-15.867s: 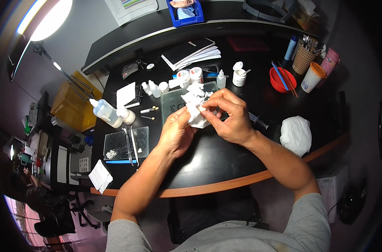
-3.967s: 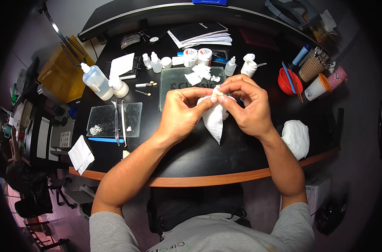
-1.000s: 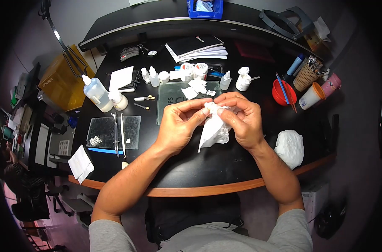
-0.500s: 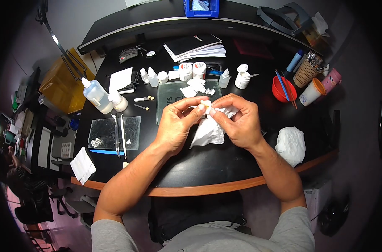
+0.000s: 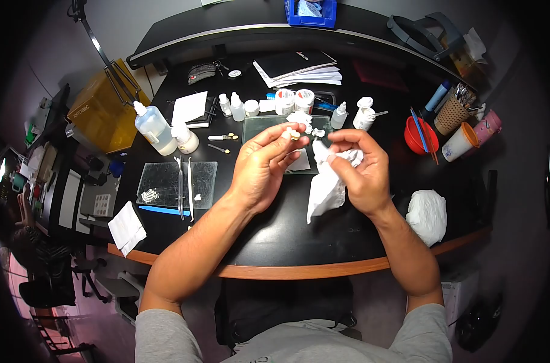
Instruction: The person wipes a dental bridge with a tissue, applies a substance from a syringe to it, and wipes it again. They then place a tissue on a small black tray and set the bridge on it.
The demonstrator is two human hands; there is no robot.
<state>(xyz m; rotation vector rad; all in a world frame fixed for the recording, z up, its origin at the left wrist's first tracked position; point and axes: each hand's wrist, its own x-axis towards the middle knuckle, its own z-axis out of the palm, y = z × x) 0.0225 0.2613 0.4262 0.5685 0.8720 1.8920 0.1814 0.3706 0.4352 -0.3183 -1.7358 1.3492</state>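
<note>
Between the thumb and fingertips of my left hand [image 5: 260, 163] is a small whitish-yellow piece [image 5: 292, 134], too small to name for certain. My right hand [image 5: 366, 169] pinches a crumpled white tissue [image 5: 329, 184] whose loose end hangs down over the black table. The two hands are apart, with the tissue to the right of the small piece. Behind them lies a glass slab [image 5: 254, 124] with crumpled tissue scraps [image 5: 300, 121] on it. Part of the slab is hidden by my left hand.
At left, a smaller glass plate [image 5: 160, 175] bears white bits, tweezers [image 5: 180, 187] and a slim instrument [image 5: 190, 181]. Bottles and jars [image 5: 285, 101] line the back. A red bowl [image 5: 417, 142] and a white bundle [image 5: 426, 215] are at right. A wooden edge [image 5: 299, 273] borders the table's front.
My hands have separated. The right hand has drawn the tissue away to the right, while the left keeps the small piece. The whole view has shifted slightly.
</note>
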